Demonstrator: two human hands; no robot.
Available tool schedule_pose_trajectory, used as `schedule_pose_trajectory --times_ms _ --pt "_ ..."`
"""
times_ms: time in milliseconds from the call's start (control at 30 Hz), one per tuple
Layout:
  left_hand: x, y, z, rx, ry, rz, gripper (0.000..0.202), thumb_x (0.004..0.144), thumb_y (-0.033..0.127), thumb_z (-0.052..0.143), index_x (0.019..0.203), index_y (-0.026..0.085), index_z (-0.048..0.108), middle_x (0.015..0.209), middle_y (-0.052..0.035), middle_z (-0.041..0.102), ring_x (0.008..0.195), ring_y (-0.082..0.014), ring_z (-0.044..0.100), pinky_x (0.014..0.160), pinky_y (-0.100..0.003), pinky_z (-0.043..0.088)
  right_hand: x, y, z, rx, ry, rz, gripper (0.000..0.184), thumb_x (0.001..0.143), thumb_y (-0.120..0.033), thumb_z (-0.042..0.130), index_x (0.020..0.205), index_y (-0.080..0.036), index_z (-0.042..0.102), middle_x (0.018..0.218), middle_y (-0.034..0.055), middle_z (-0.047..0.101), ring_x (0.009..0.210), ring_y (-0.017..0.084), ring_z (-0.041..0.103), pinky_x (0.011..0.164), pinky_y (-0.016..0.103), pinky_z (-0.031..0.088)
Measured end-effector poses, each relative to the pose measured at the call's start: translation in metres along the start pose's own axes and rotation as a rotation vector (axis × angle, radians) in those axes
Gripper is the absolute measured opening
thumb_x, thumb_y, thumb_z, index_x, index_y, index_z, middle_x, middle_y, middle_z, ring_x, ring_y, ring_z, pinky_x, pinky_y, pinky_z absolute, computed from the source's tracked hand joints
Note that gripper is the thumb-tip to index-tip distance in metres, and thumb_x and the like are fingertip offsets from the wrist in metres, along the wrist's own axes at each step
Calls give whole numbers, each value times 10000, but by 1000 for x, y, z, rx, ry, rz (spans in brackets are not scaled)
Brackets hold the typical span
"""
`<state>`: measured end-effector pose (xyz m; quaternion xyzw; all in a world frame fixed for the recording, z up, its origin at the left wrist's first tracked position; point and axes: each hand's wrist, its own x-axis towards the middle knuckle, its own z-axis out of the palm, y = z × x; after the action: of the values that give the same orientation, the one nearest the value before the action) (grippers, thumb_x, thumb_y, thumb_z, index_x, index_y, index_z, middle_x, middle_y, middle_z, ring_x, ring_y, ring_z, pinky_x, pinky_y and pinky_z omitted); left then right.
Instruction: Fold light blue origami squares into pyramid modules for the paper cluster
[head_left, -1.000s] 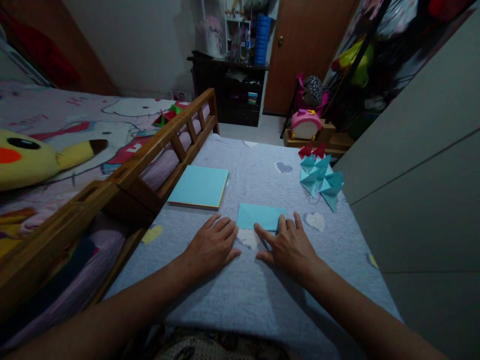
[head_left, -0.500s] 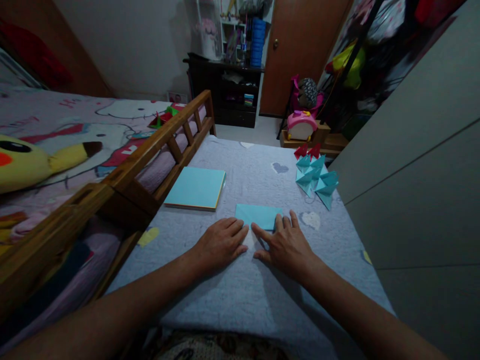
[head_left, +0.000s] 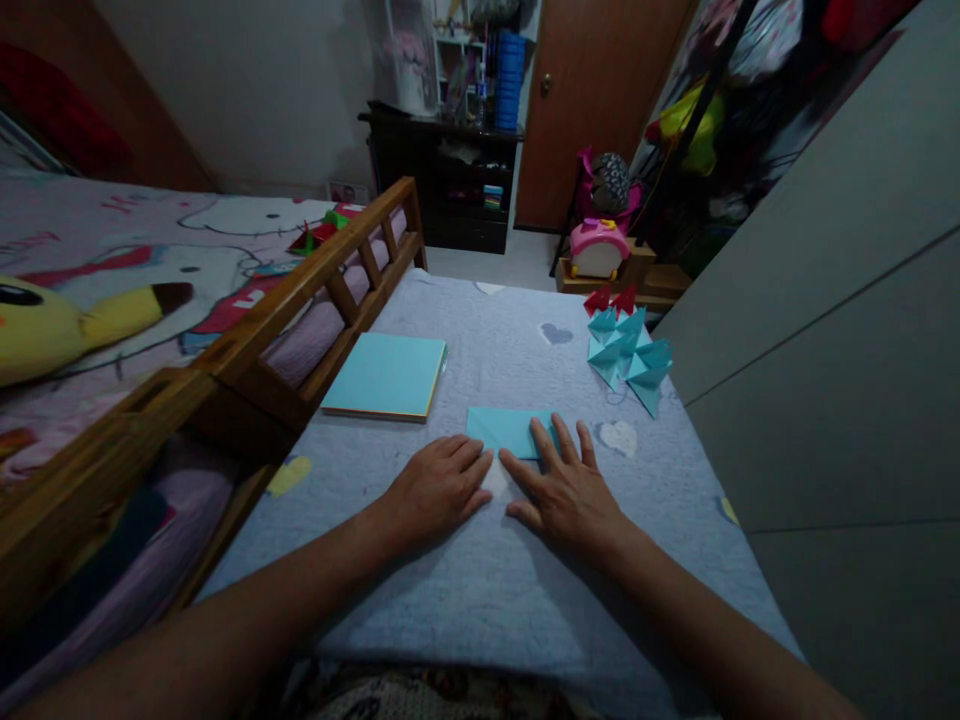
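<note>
A light-blue sheet of origami paper (head_left: 496, 427), folded into a rectangle, lies flat on the covered surface. At its near left corner rest the fingertips of my left hand (head_left: 433, 487); those fingers are close together and lie flat, with the thumb apart. Over the right part of the paper, my right hand (head_left: 568, 488) spreads its fingers, pressing on the sheet and its near edge. The fingertips hide some of the right end. Neither hand grips anything.
A stack of square paper (head_left: 386, 375), light blue on top, lies to the left. Folded blue paper shapes (head_left: 622, 345) and red ones (head_left: 609, 300) sit at the far right. A wooden rail (head_left: 300, 290) borders the left side, and a pale cabinet (head_left: 817, 370) the right.
My right hand's fingers have spread wider and slid left over the folded paper. My left hand stays at the near left corner. The whole view has shifted slightly.
</note>
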<state>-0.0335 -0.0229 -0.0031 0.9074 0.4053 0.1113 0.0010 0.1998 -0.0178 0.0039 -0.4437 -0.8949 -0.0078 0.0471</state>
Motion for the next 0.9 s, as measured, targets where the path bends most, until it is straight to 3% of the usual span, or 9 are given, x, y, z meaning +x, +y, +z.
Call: schedule_pose_trajectory --times_ms 300,600,767,900 --pt "-2 0 0 26 -7 3 354 944 317 625 1226 104 601 1165 -134 657 1068 -282 606 940 -434 538 -32 32 11 -74 -45 82 682 886 -686 544 1511 -460 393 1651 66 285 1484 475 221 1155 684 124" --pt "-5 -1 1 8 93 12 237 967 283 577 1112 105 634 1144 -150 674 1056 -280 625 914 -444 569 -53 49 4 15 57 146 652 835 -571 700 1441 -415 515 1579 88 419 1466 464 270 1121 720 207" --pt "-9 -3 0 29 141 -1 171 968 239 552 997 104 654 1025 -134 692 952 -264 648 829 -423 594 -60 58 2 -13 31 175 638 842 -538 702 1439 -406 516 1580 94 412 1458 460 282 1104 723 231" --pt "-9 -4 0 40 185 -15 195 974 195 498 900 118 660 931 -122 686 877 -250 648 779 -418 593 -54 60 -7 -7 -7 189 475 898 -479 644 1355 -353 612 1505 130 490 1407 447 363 1079 686 276"
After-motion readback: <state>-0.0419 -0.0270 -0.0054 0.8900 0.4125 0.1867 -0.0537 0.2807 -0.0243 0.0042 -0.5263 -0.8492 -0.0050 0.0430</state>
